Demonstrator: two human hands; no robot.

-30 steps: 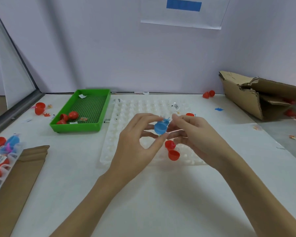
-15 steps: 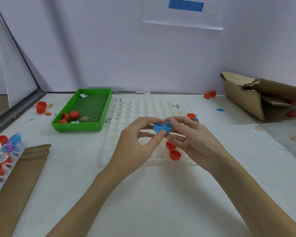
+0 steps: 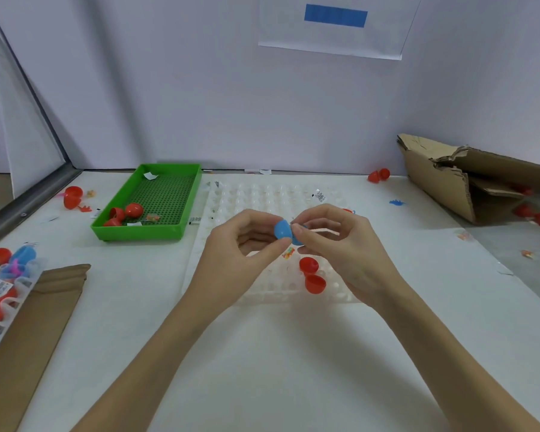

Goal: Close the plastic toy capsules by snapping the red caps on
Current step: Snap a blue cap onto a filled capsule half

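Observation:
A blue capsule (image 3: pixel 283 229) is held above the clear dimpled tray (image 3: pixel 262 194), a second blue piece partly hidden behind it. My left hand (image 3: pixel 240 247) pinches its left half between thumb and fingers. My right hand (image 3: pixel 337 241) pinches the right side with thumb and forefinger. Below my hands two red caps (image 3: pixel 312 275) lie on the tray beside a small multicoloured toy (image 3: pixel 288 252).
A green tray (image 3: pixel 169 179) at the back left holds red capsule halves (image 3: pixel 125 213). Loose red halves (image 3: pixel 72 196) lie further left. A rack of capsules (image 3: pixel 3 275) and brown cardboard (image 3: pixel 38 322) fill the near left. A torn cardboard box (image 3: pixel 468 179) stands at the right.
Both hands have turned the blue capsule: its open side faced me, now its rounded outside shows. My hands stayed above the tray's middle.

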